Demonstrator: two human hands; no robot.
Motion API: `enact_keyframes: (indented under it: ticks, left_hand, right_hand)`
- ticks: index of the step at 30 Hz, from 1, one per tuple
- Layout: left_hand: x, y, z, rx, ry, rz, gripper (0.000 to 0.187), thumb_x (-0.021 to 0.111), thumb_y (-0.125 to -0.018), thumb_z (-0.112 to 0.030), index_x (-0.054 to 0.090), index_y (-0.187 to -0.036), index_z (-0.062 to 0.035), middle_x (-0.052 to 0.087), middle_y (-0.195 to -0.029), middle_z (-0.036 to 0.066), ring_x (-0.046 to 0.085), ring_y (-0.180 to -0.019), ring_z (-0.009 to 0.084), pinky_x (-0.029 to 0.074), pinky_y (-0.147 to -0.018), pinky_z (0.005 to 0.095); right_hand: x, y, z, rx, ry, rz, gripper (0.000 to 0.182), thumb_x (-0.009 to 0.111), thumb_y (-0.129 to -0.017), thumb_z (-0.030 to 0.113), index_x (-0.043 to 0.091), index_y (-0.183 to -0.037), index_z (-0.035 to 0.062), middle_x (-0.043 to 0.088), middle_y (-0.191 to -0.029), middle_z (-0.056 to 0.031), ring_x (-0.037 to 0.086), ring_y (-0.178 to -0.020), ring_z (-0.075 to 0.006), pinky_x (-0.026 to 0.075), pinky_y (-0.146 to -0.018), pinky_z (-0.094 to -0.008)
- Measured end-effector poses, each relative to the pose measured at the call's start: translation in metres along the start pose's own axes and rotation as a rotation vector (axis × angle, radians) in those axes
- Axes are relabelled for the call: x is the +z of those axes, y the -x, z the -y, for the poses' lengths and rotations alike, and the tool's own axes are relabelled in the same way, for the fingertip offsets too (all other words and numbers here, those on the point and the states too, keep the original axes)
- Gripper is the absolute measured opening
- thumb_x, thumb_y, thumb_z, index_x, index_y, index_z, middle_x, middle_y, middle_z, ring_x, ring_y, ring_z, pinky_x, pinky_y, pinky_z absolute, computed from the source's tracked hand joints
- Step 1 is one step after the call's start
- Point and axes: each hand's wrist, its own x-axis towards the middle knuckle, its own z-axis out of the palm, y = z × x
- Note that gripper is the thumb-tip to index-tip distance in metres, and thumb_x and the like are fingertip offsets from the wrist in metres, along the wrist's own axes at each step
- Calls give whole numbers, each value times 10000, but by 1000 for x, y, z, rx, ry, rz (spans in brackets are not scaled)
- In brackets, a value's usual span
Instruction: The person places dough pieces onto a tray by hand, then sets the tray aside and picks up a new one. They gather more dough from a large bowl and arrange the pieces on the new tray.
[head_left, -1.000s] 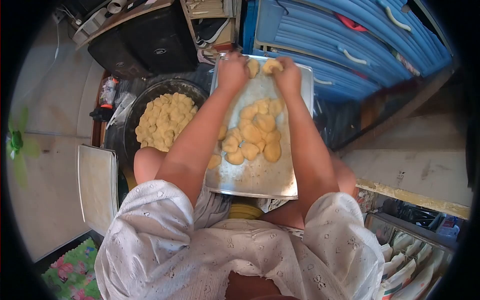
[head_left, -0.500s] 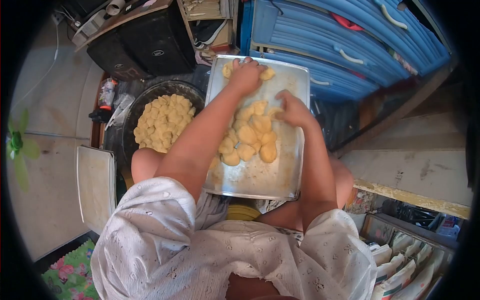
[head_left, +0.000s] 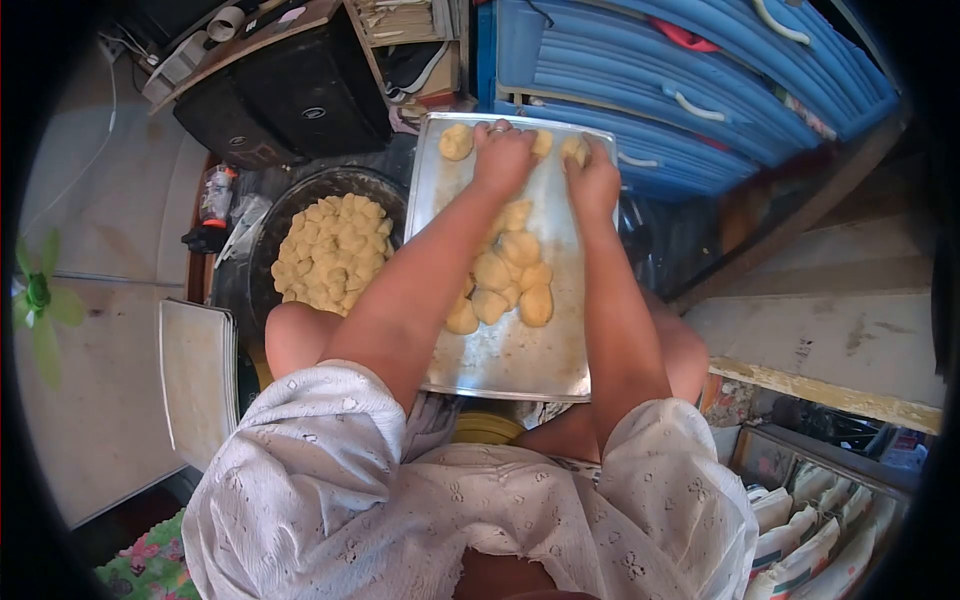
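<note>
A metal baking tray (head_left: 515, 368) rests across my lap. A loose cluster of yellowish dough balls (head_left: 518, 270) lies on its middle, partly behind my left forearm. At the far edge sits a separate dough ball (head_left: 456, 142) on the left. My left hand (head_left: 503, 157) is beside it, its bent fingers closed against another dough ball (head_left: 542, 144) that shows past the thumb. At the far right corner my right hand (head_left: 595, 178) pinches a dough ball (head_left: 574, 151) between thumb and fingers.
To the left, a dark round basin (head_left: 262, 262) holds many more dough balls (head_left: 335, 250). Blue drawers (head_left: 640, 90) stand just beyond the tray, with black speakers (head_left: 310, 100) at back left. A stack of trays (head_left: 197, 370) leans at left, and a wooden ledge (head_left: 820, 390) lies at right.
My right hand has moved from the cluster to the tray's far right corner with a dough ball. My left hand has shifted slightly right, uncovering the far left ball.
</note>
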Motion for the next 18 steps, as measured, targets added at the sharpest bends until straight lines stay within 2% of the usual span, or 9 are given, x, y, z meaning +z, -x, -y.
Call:
enact_keyframes:
  ticks: [3, 5, 7, 8, 9, 10, 11, 14, 18]
  left_hand:
    - [0, -3, -7, 16, -11, 14, 345, 716, -701, -307, 658, -979, -111, 650, -838, 75, 538, -969, 231, 270, -921, 459]
    - [-7, -5, -15, -86, -1, 161, 338, 684, -726, -287, 656, -1010, -105, 636, -911, 87, 521, -1008, 253, 280, -919, 453]
    - [-8, -1, -12, -120, 23, 41, 323, 670, -732, -279, 659, -1000, -99, 619, -957, 92, 507, -1029, 269, 285, -918, 453]
    - [-8, 2, -8, -155, 39, -71, 308, 655, -739, -270, 662, -991, -94, 603, -1003, 96, 493, -1050, 286, 290, -916, 453]
    - [-11, 5, -3, -155, 45, -72, 308, 655, -739, -270, 662, -991, -94, 603, -1003, 96, 493, -1050, 286, 290, -916, 453]
    - [-16, 9, 5, -226, 46, -142, 273, 632, -734, -235, 661, -962, -89, 594, -980, 90, 491, -1050, 288, 292, -916, 464]
    - [-19, 13, 11, -298, 45, -209, 241, 608, -729, -199, 660, -934, -84, 585, -957, 84, 489, -1051, 290, 295, -916, 475]
    - [-27, 21, 21, -383, -19, -175, 246, 606, -730, -190, 677, -948, -98, 596, -958, 76, 488, -1051, 299, 297, -904, 475]
    - [-19, 18, 25, -324, -18, -79, 240, 626, -728, -213, 686, -935, -107, 609, -951, 75, 496, -1041, 293, 302, -887, 471]
  right_hand:
    - [11, -2, 0, -101, 157, -20, 333, 665, -749, 230, 635, -1057, 107, 588, -916, -158, 608, -782, -371, 492, -692, -437]
    - [12, -2, 3, -50, 186, 23, 330, 663, -749, 234, 637, -1051, 105, 584, -928, -141, 602, -821, -352, 486, -711, -433]
    - [6, -3, 6, -5, 223, 66, 326, 661, -750, 237, 640, -1046, 102, 579, -941, -124, 595, -859, -332, 479, -730, -430]
    - [2, -2, 7, -72, 279, 27, 335, 657, -753, 251, 640, -1052, 100, 575, -954, -101, 567, -919, -309, 458, -775, -425]
    - [-1, -1, 8, -138, 332, -11, 345, 653, -755, 264, 640, -1058, 98, 570, -966, -78, 539, -980, -285, 437, -821, -420]
    - [-3, -1, 13, -178, 306, -20, 371, 654, -752, 275, 640, -1078, 99, 571, -967, -37, 475, -1037, -251, 368, -874, -421]
    - [-4, -1, 18, -177, 307, -18, 371, 654, -752, 275, 640, -1078, 99, 571, -967, -37, 475, -1037, -251, 368, -874, -421]
    - [-1, 3, 41, -401, 335, 83, 398, 682, -725, 285, 645, -1088, 127, 584, -1009, -32, 480, -998, -232, 311, -850, -410]
    - [21, -3, 32, -402, 459, 159, 372, 682, -732, 297, 656, -1069, 140, 587, -1015, -32, 480, -1001, -226, 303, -858, -407]
